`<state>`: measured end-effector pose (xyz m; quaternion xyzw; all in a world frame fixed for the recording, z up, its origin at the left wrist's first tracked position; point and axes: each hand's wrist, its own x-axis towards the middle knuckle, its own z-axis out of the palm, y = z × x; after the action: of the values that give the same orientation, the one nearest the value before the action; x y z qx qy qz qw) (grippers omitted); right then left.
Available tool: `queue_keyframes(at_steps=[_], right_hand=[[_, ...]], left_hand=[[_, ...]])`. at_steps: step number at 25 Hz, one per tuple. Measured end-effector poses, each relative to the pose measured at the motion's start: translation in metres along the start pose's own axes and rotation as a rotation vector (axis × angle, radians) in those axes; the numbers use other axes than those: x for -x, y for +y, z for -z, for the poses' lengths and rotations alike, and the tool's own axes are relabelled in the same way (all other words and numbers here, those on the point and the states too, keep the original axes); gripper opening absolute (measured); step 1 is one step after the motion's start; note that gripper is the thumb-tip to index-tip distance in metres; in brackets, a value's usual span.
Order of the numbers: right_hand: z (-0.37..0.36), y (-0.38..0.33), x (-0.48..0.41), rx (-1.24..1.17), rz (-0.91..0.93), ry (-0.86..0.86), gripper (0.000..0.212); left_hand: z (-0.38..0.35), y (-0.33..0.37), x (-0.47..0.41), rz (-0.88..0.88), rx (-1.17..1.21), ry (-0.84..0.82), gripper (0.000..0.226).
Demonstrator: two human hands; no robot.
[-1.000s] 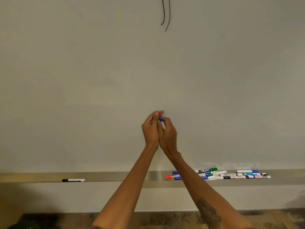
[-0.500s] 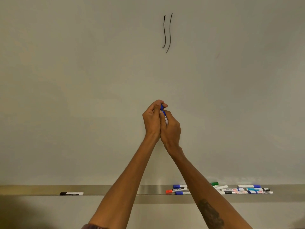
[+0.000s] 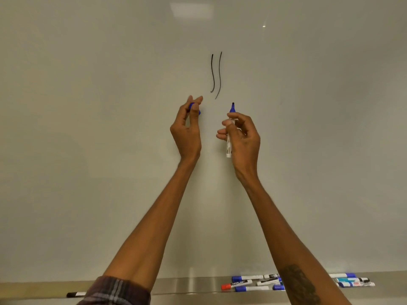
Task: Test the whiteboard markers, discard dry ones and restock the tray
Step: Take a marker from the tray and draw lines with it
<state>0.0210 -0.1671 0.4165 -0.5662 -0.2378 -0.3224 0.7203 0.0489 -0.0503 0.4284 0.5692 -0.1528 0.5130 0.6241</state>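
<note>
My right hand [image 3: 242, 137] holds a blue whiteboard marker [image 3: 229, 142] upright, its bare tip pointing up just below two black strokes [image 3: 216, 73] on the whiteboard [image 3: 88, 106]. My left hand [image 3: 187, 130] pinches the marker's blue cap [image 3: 196, 109] between thumb and fingers, a hand's width left of the marker. On the metal tray [image 3: 187, 285] along the board's bottom edge lies a pile of several markers [image 3: 253, 282] at the right, partly hidden by my right forearm.
A lone black marker [image 3: 76, 294] lies on the tray at the far left. More markers [image 3: 352, 280], blue and teal, lie right of my forearm. A plaid sleeve covers my left elbow.
My hands have risen and pulled apart: the cap has come off the blue marker and stays in my left hand. The view has tilted up, showing the black strokes fully.
</note>
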Motion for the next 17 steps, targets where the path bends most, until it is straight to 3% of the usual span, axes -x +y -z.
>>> queue_keyframes(at_steps=[7,17], right_hand=[[0.009,0.002,-0.032,-0.338,-0.125,-0.093,0.033],[-0.01,0.016,-0.062,-0.08,0.062,-0.004,0.037]], left_hand=[[-0.007,-0.025,-0.047,-0.23,-0.274,-0.095,0.054],[-0.01,-0.056,-0.055,-0.374,-0.51,-0.094,0.057]])
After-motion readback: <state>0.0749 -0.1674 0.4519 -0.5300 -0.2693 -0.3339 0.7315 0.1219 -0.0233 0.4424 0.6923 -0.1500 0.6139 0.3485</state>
